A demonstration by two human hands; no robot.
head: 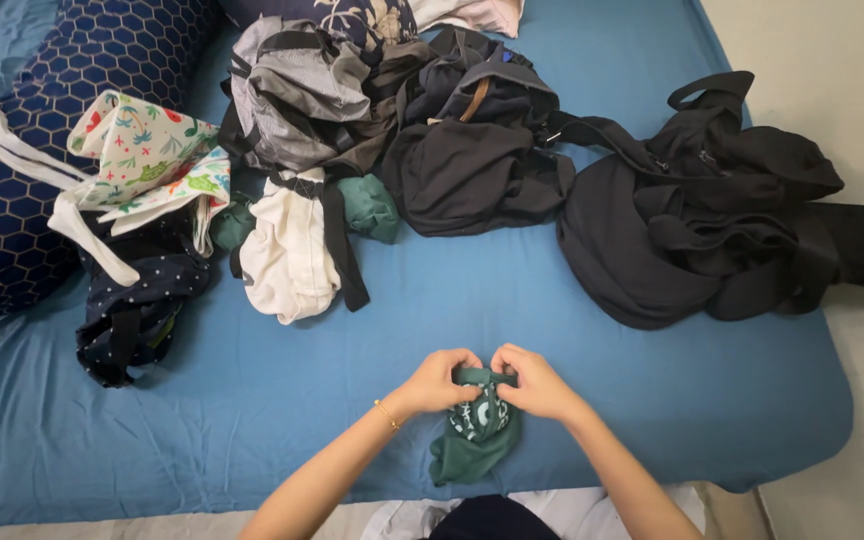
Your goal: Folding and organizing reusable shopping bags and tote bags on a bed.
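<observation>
Bed: covered in a blue sheet, it fills most of the view and carries everything below; its near edge runs just under the person's forearms.
Hexagon pillow: navy with a light honeycomb print, at the bed's far left corner.
Black bag heap: large dark bags with straps, on the bed's right side, partly over its right edge.
Middle pile: grey, dark and brown-trimmed cloth bags tumbled together at the bed's far centre.
Floral tote: white with red and green plants and long pale handles, on the bed's left part, touching the pillow.
Cream bag: pale with a black strap, on the bed just in front of the middle pile, with small green bundles on either side of it.
Dotted bag: navy with tiny white dots, on the bed below the floral tote.
Green bag: small, dark green with a white pattern, bunched up near the middle of the bed's near edge, its lower end lying on the sheet.
Left hand: fingers closed, pinching the top band of the green bag; a thin gold bracelet on the wrist.
Right hand: fingers closed on the same top band, touching the left hand.
</observation>
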